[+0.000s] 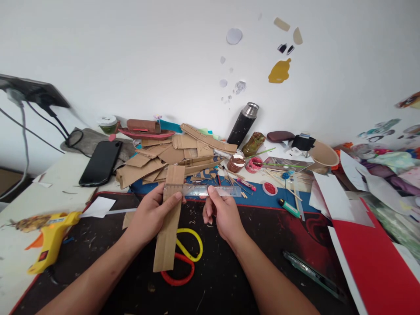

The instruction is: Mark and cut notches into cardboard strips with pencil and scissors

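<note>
My left hand grips a long strip of brown cardboard, its thumb pressed on the front near the upper end. A clear plastic ruler lies across the strip there, its left end under or beside my left thumb. My right hand pinches the ruler between thumb and fingers, right of the strip. Beneath the cardboard on the dark mat lie scissors with one yellow handle and one red handle; their blades are hidden.
A yellow glue gun and a black phone lie at the left. Cut cardboard pieces pile up at the back, near a black flask and paint jars. On the right are a utility knife and red paper.
</note>
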A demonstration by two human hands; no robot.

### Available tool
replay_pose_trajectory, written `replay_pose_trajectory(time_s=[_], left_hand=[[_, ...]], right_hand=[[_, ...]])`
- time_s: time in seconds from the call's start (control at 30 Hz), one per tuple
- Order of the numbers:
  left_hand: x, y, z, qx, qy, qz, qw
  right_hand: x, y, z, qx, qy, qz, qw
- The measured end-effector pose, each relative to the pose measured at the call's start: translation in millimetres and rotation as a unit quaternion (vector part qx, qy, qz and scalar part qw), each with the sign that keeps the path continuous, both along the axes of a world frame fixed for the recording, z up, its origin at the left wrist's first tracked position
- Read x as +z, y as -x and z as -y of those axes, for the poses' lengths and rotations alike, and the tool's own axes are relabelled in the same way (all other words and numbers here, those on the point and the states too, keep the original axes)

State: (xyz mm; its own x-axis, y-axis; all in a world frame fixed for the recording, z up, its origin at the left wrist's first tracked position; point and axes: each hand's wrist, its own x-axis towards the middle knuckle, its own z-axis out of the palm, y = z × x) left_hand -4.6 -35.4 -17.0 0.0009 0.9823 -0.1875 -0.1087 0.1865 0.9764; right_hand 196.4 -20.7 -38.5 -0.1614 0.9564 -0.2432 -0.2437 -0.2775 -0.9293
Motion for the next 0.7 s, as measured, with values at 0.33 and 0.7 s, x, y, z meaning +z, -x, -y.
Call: replay_pose_trajectory(time_s=[0.33, 0.7], left_hand=[[1.1, 6.3, -3.8, 0.043, 0.016, 0.023, 0.999], [9.4, 24.9, -18.9, 0.155, -0.08, 0.11, 0.979]], right_hand=[[5.2, -0.1, -0.8, -0.03, -0.012, -0.028, 0.999], [5.1, -10.4, -4.4, 0.005, -0.075, 0.079, 0.994]])
